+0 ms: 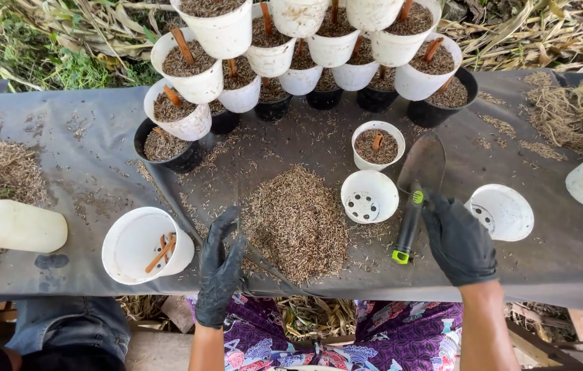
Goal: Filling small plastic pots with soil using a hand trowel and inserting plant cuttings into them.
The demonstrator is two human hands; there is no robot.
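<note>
At the table's [64, 137] near edge, my left hand [219, 271] rests fingers together, steadying the husk pile [297, 221] — my right hand [457, 240], fingers curled, nears the trowel [415, 199], free.

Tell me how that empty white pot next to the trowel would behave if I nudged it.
The empty white pot looks like thin plastic with nothing inside, so it would probably slide or tip easily. Its round, tapered shape suggests it could roll in a curve once over. The loose husk pile beside it might slow it slightly.
</note>
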